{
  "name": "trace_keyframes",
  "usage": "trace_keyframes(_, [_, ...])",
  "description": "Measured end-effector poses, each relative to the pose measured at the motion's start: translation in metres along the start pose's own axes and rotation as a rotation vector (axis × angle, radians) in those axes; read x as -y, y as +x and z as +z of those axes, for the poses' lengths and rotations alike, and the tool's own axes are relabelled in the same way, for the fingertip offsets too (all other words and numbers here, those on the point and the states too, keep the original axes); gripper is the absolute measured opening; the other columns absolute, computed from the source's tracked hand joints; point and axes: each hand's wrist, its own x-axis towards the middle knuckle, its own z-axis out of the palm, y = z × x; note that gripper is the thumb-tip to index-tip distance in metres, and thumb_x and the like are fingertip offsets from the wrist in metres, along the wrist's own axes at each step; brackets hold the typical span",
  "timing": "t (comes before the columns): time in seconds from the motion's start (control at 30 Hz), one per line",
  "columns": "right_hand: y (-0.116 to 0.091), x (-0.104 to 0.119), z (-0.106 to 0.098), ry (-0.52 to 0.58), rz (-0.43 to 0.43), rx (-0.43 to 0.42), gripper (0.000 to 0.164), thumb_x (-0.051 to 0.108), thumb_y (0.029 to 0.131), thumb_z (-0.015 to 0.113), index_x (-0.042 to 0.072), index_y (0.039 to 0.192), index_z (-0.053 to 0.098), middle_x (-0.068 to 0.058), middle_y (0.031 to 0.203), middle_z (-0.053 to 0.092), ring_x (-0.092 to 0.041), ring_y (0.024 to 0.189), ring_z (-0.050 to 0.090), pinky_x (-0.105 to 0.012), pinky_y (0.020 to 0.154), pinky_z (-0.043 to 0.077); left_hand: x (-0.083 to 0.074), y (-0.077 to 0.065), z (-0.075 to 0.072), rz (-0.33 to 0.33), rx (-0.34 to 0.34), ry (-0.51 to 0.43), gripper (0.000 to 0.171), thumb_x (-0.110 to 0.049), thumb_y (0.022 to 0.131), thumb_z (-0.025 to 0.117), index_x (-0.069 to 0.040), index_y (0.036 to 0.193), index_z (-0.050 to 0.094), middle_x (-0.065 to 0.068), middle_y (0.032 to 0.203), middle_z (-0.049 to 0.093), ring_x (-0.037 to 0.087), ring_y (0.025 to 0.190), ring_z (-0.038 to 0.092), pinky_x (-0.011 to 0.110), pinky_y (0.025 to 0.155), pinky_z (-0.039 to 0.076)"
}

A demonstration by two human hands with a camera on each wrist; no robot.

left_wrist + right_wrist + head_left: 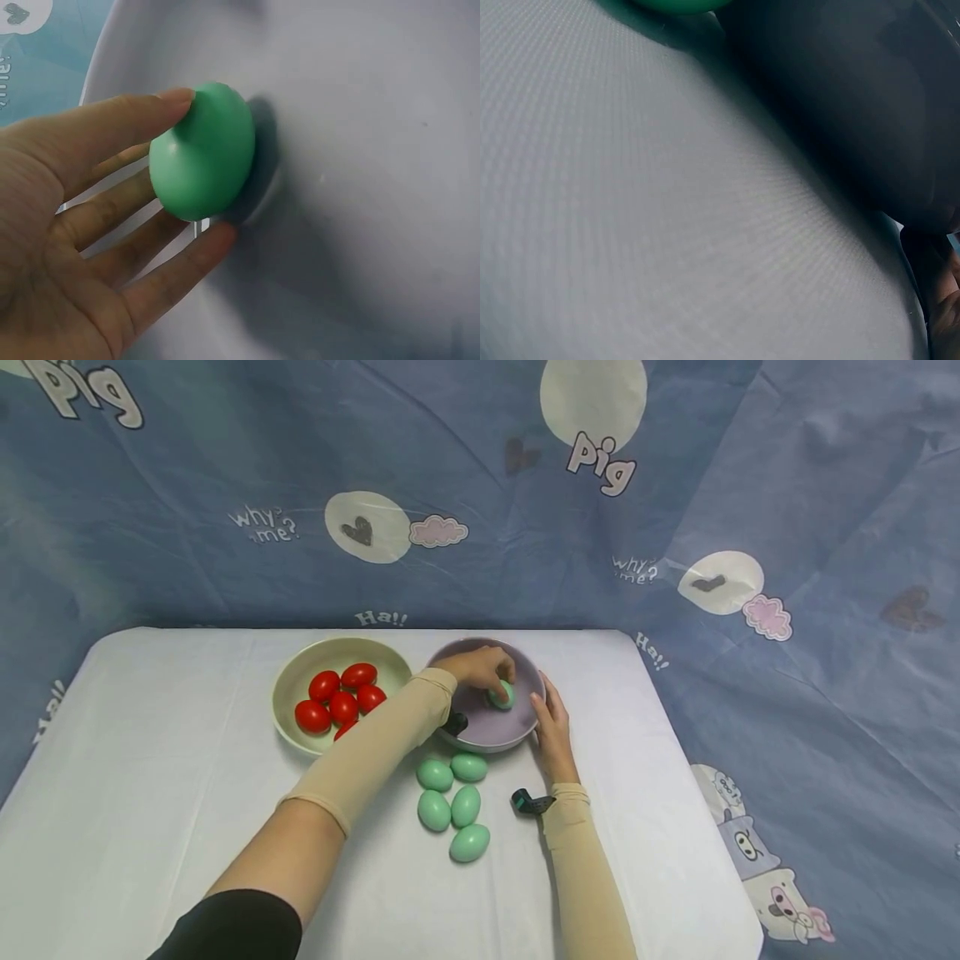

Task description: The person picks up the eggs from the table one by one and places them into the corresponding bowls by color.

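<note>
My left hand [483,667] reaches into the purple bowl [487,745] and holds a green egg [501,695] over its inside. In the left wrist view, the thumb lies against the near face of the green egg [202,154], with other fingers partly hidden behind it; the little finger stays apart. At the bowl's right side, my right hand [555,735] holds the rim, thumb at the edge and fingers along the outer wall. The right wrist view shows the bowl's dark outer wall [840,97] and only part of the right hand [941,289].
Several green eggs [466,806] lie on the white table [187,793] in front of the purple bowl. To its left, a pale green bowl [283,710] contains several red oval pieces [343,708], partly covered by the left forearm. A printed blue cloth [480,577] hangs behind.
</note>
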Motion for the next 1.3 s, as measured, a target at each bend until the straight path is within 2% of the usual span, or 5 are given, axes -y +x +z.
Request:
trace_keyframes(0.27, [0.000, -0.001, 0.000, 0.016, 0.005, 0.001, 0.054, 0.036, 0.107, 0.056, 0.025, 0.158, 0.042, 0.003, 0.166, 0.038, -0.024, 0.151, 0.042, -0.047, 0.122, 0.042, 0.009, -0.002, -0.005, 0.092, -0.042, -0.048, 0.037, -0.014, 0.086, 0.082, -0.001, 0.119, 0.071, 0.015, 0.126, 0.071, 0.030, 0.121, 0.063, 0.040, 0.110, 0.052])
trace_keyframes(0.47, [-0.002, 0.000, -0.001, -0.015, -0.004, 0.028, 0.054, 0.033, 0.109, 0.051, 0.025, 0.161, 0.037, 0.000, 0.168, 0.036, -0.025, 0.152, 0.039, -0.048, 0.123, 0.041, 0.015, -0.017, -0.012, 0.123, -0.070, -0.106, 0.039, -0.018, 0.088, 0.081, -0.004, 0.123, 0.070, 0.012, 0.130, 0.069, 0.030, 0.127, 0.061, 0.043, 0.114, 0.050])
trace_keyframes(0.83, [-0.003, 0.001, 0.001, -0.020, -0.002, 0.004, 0.054, 0.039, 0.107, 0.055, 0.030, 0.158, 0.041, 0.005, 0.164, 0.040, -0.021, 0.151, 0.041, -0.045, 0.124, 0.040, 0.009, -0.069, -0.016, 0.221, -0.168, -0.194, 0.041, -0.021, 0.090, 0.081, -0.006, 0.126, 0.069, 0.016, 0.134, 0.068, 0.029, 0.129, 0.061, 0.048, 0.117, 0.048])
trace_keyframes(1.07, [-0.003, 0.001, 0.002, -0.007, -0.004, 0.006, 0.054, 0.037, 0.107, 0.055, 0.028, 0.158, 0.042, 0.003, 0.165, 0.040, -0.022, 0.151, 0.041, -0.044, 0.125, 0.039, 0.005, -0.103, -0.006, 0.278, -0.234, -0.255, 0.039, -0.018, 0.087, 0.084, -0.007, 0.121, 0.070, 0.013, 0.129, 0.071, 0.031, 0.126, 0.064, 0.041, 0.100, 0.062])
trace_keyframes(1.3, [-0.002, 0.000, 0.002, 0.016, -0.008, 0.000, 0.054, 0.035, 0.106, 0.056, 0.026, 0.158, 0.043, 0.003, 0.165, 0.040, -0.022, 0.152, 0.040, -0.042, 0.126, 0.038, 0.002, -0.144, 0.008, 0.294, -0.288, -0.361, 0.042, -0.013, 0.085, 0.086, -0.009, 0.124, 0.070, 0.007, 0.127, 0.071, 0.032, 0.124, 0.065, 0.036, 0.097, 0.063])
